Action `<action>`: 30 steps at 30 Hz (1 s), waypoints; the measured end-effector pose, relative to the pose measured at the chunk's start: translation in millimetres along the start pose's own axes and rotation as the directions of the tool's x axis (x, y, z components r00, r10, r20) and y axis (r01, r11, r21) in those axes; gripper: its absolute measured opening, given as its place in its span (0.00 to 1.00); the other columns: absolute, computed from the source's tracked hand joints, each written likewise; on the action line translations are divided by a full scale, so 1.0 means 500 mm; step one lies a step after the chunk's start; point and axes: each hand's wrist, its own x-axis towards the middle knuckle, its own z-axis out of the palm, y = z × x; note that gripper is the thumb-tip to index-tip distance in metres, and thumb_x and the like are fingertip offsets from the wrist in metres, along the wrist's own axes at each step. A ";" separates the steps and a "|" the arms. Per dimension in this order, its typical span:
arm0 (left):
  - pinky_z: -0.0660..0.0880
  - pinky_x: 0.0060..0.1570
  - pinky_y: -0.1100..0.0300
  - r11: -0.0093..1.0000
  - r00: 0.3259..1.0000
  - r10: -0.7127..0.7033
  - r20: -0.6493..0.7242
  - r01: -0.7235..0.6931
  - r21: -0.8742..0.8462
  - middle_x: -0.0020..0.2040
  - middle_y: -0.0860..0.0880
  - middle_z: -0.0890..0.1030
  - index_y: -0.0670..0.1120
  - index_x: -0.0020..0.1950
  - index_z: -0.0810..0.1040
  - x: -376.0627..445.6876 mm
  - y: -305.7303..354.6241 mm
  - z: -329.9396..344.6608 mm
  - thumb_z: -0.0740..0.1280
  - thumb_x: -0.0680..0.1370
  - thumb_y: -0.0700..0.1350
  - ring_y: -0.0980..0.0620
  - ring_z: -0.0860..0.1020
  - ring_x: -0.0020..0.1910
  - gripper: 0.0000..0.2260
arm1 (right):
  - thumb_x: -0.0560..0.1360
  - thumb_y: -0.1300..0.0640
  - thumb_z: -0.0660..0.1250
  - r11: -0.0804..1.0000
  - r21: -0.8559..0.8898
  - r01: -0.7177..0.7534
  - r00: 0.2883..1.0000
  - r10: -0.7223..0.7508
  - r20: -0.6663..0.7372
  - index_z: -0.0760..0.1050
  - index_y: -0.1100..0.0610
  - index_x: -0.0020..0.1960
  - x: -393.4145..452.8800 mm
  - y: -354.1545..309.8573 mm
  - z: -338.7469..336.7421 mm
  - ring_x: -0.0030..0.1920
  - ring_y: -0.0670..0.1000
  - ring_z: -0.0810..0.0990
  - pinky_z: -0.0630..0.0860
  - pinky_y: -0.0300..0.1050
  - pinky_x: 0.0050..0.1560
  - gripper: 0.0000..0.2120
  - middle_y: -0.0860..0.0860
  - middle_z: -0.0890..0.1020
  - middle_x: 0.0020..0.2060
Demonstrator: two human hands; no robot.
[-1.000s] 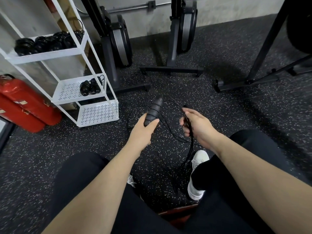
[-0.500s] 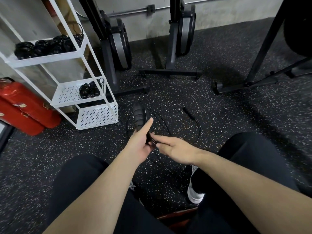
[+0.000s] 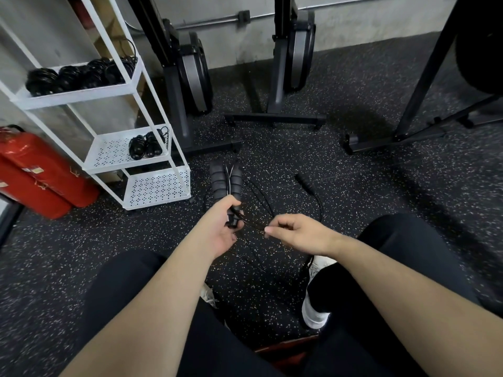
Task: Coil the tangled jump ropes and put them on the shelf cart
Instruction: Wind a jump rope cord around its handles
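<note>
The scene is lit evenly and rather dimly from overhead. Soft shadows are cast beneath the white perforated metal shelf cart (image 3: 152, 186) at the frame's left. Straight lines are bowed near the edges by the wide-angle lens. Slight softness is seen throughout; no glare is visible on the black speckled rubber floor (image 3: 353, 186).

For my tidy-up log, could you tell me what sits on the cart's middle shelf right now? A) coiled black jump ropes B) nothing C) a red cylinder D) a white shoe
A: coiled jump ropes lie on the shelf cart's middle tier.
</note>
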 end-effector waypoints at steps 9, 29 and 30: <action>0.62 0.42 0.53 1.000 0.997 0.004 0.077 -0.006 0.023 0.43 0.51 0.82 0.49 0.58 0.77 -0.018 0.013 -0.030 0.66 0.78 0.50 0.53 0.75 0.36 0.11 | 0.81 0.45 0.67 0.997 0.043 0.064 0.998 -0.063 -0.013 0.82 0.48 0.50 -0.003 0.007 -0.012 0.33 0.50 0.68 0.66 0.47 0.36 0.08 0.46 0.73 0.32; 0.62 0.35 0.58 0.989 0.997 0.028 0.076 -0.017 -0.147 0.40 0.50 0.80 0.47 0.49 0.75 -0.008 0.036 -0.063 0.65 0.79 0.48 0.52 0.72 0.31 0.06 | 0.82 0.53 0.67 0.996 0.048 0.076 0.993 -0.079 0.087 0.81 0.50 0.58 -0.010 0.014 -0.034 0.35 0.48 0.75 0.73 0.46 0.40 0.07 0.48 0.77 0.33; 0.62 0.36 0.58 0.986 0.996 0.025 0.082 -0.011 -0.165 0.40 0.50 0.80 0.47 0.50 0.75 -0.008 0.037 -0.065 0.65 0.79 0.48 0.52 0.72 0.32 0.06 | 0.83 0.55 0.66 0.996 0.056 0.071 0.993 -0.076 0.089 0.80 0.50 0.59 -0.011 0.013 -0.035 0.35 0.49 0.76 0.75 0.46 0.41 0.07 0.48 0.79 0.33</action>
